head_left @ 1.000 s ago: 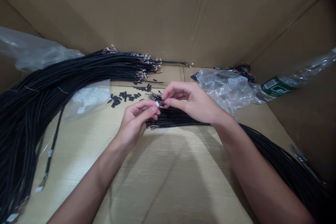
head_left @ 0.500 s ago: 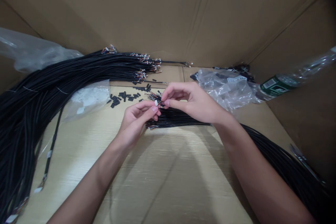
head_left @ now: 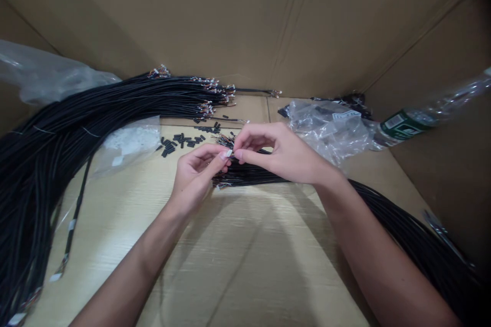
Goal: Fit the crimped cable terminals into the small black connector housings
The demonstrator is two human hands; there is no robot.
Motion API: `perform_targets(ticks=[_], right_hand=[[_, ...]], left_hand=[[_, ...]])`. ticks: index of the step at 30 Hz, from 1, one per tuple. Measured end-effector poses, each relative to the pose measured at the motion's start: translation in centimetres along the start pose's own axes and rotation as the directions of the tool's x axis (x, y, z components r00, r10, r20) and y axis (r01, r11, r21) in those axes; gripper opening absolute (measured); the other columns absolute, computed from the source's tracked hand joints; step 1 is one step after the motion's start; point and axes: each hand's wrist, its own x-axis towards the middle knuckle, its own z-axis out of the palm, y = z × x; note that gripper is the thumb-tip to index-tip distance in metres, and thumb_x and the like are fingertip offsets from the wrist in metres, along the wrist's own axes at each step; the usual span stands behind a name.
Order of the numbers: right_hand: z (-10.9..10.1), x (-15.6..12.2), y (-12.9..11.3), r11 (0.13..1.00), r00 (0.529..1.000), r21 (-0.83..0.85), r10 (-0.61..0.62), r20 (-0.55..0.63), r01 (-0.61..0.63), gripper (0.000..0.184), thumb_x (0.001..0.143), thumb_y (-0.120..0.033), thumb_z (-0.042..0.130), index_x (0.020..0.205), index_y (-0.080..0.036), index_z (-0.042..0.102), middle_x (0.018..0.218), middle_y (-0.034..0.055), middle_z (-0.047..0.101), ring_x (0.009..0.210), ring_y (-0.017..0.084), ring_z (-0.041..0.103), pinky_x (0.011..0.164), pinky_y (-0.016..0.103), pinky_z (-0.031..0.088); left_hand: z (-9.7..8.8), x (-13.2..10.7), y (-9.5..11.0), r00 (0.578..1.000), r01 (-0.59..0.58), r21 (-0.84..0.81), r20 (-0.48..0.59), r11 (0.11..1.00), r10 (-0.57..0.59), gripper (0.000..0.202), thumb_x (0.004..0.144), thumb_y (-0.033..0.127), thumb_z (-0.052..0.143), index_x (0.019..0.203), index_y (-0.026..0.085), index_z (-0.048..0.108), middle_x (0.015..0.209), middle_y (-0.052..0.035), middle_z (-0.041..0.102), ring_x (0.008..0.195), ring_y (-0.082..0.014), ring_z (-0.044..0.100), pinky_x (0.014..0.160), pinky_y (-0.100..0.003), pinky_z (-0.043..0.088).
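Between thumb and forefinger, my left hand [head_left: 199, 171] pinches a small white connector [head_left: 229, 153]. Right beside it, my right hand [head_left: 274, 150] is closed in a pinch with its fingertips near the connector; a thin wire seems to be between them, though most of it is hidden. Below both hands lies a bundle of black cables [head_left: 253, 176] whose stripped, coloured wire ends point left. Short black sleeve pieces [head_left: 180, 140] are scattered just beyond my left hand.
A large pile of black cables [head_left: 115, 94] with white connectors covers the left and back. A clear bag of white parts [head_left: 132, 138] lies beside it. Plastic bags [head_left: 326, 125], a tilted bottle [head_left: 406, 125] and metal tweezers [head_left: 445, 235] are on the right. Cardboard walls [head_left: 230, 20] enclose the table.
The white connector has turned from upright to more sideways in my left fingers. My right fingertips have shifted slightly left and down, closer to it.
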Motion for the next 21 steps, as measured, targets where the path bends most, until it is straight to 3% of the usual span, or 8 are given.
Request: perform_targets(ticks=[13,21], right_hand=[[-0.32,-0.16,0.17,0.995,0.997,-0.094,-0.036,-0.062,0.030,0.005,0.094,-0.020,0.070,0.097,-0.017,0.074,0.091,0.0027,0.076,0.084,0.016,0.071,0.081,0.031,0.057],[-0.08,0.00,0.14,0.977,0.992,-0.185,-0.119,-0.041,0.109,0.009,0.096,-0.013,0.066,0.099,-0.017,0.073,0.093,0.0016,0.077,0.085,0.015,0.072,0.083,0.029,0.056]], left_hand=[[-0.03,-0.07,0.17,1.000,0.000,0.057,0.000,0.998,0.000,0.013,0.091,0.034,0.084,0.095,0.022,0.083,0.085,-0.0040,0.076,0.076,-0.0120,0.069,0.073,-0.021,0.058],[-0.05,-0.11,0.28,1.000,-0.007,0.067,-0.003,0.998,0.007,0.013,0.090,0.034,0.085,0.096,0.022,0.084,0.086,-0.0038,0.076,0.077,-0.0108,0.070,0.073,-0.019,0.058]])
